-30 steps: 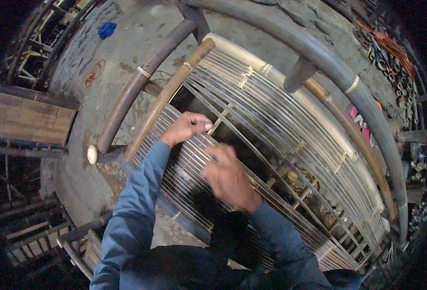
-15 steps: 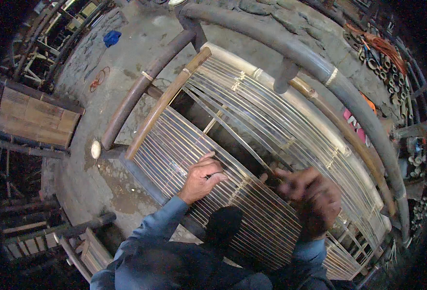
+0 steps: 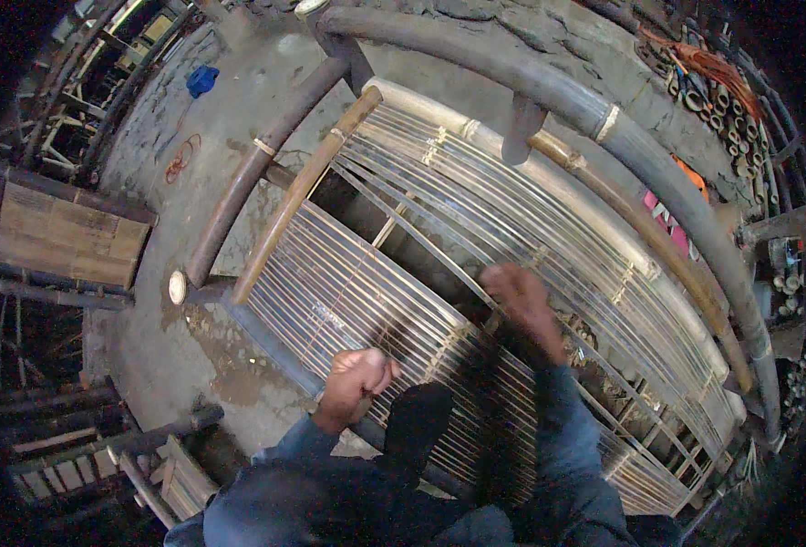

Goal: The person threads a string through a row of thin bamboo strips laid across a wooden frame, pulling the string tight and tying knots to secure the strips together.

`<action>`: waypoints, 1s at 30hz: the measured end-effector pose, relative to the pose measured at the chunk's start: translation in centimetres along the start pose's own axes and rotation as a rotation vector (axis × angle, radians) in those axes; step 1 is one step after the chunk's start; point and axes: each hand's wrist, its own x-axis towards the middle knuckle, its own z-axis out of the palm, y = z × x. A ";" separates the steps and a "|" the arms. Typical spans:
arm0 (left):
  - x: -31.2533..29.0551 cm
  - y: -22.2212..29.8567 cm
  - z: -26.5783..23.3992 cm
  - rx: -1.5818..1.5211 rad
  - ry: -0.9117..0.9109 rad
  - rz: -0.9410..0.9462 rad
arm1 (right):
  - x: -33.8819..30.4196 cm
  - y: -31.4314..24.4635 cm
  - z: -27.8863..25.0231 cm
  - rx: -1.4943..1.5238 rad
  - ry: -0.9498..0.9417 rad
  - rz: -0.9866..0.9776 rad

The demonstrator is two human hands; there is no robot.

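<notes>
Over one slatted bamboo frame (image 3: 330,264), two bare hands (image 3: 353,383) (image 3: 523,305)

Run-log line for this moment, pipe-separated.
left hand: curled over slats, contents unclear | right hand: blurred, at diagonal strip, contact unclear | blue bundle: on floor

Left grip (image 3: 356,385) curled, right grip (image 3: 523,305) over bamboo slats (image 3: 503,202)
</notes>
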 end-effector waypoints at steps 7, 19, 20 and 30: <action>-5.8 -4.5 -1.7 -0.679 0.092 -0.602 | 5.1 -1.8 15.5 0.934 -0.349 0.446; 19.6 5.6 -7.6 1.213 0.115 0.795 | -2.0 -6.7 0.6 0.238 -0.029 -0.162; 22.4 5.0 -7.9 1.274 0.055 0.804 | -1.8 -7.2 -0.5 0.265 -0.045 -0.189; 28.5 3.2 -11.4 1.238 -0.241 0.389 | 0.1 -8.6 -1.6 0.680 0.077 -0.060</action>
